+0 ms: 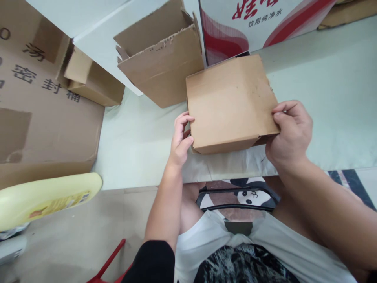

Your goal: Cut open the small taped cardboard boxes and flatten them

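A brown cardboard box (226, 104) rests on the pale green table cover in front of me, its broad top panel facing up. My right hand (290, 129) pinches the right edge of that panel between thumb and fingers. At the box's left side is my left hand (182, 135), its fingers bent and apart from the thumb, the tips touching the left edge. Part of the box's front right corner is hidden behind my right hand. Just behind and to the left stands another cardboard box (165, 67) with its top flaps up.
A white and red printed carton (229, 35) stands behind the box. On the left are a large printed carton (50, 125), a small cardboard box (97, 80) and a yellow bottle (53, 196). The table cover's front edge (129, 184) lies close to my lap.
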The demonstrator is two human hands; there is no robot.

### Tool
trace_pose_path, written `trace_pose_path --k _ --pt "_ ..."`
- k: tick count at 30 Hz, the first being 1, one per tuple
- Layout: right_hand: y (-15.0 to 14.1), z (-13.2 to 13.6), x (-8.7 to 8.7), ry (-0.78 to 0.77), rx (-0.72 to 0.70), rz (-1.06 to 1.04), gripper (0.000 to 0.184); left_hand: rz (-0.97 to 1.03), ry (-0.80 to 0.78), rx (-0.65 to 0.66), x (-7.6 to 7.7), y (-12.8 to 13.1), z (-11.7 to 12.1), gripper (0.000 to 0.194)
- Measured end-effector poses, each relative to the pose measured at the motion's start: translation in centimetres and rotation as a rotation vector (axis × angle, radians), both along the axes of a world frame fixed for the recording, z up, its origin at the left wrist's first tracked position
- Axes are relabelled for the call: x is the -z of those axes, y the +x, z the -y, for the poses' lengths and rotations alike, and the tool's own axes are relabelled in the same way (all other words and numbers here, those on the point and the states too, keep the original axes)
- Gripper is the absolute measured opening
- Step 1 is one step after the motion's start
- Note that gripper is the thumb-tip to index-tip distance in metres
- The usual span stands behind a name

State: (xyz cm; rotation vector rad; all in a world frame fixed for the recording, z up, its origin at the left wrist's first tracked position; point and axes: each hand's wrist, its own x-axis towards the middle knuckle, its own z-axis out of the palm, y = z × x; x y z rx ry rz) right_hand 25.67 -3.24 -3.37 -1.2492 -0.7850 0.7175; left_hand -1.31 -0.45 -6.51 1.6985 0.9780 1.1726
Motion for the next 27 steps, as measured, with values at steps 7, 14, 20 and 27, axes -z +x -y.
trace_pose_path --k 7,14,20,27 --pt "0.06 0.1 0.14 0.009 -0.014 0.003 0.005 -0.014 0.007 -0.011 0.33 -0.05 -0.09 0.062" --pt "0.04 0.31 0.05 0.011 -0.023 0.019 0.005 -0.01 -0.007 -0.049 0.39 0.12 0.01 0.052" --pt "-0.01 0.37 0.1 0.044 -0.032 0.034 0.006 -0.024 0.011 -0.056 0.45 0.29 0.1 0.044" --pt "-0.06 0.61 0.16 0.053 -0.056 0.06 0.006 -0.003 -0.002 -0.093 0.36 0.71 0.14 0.045"
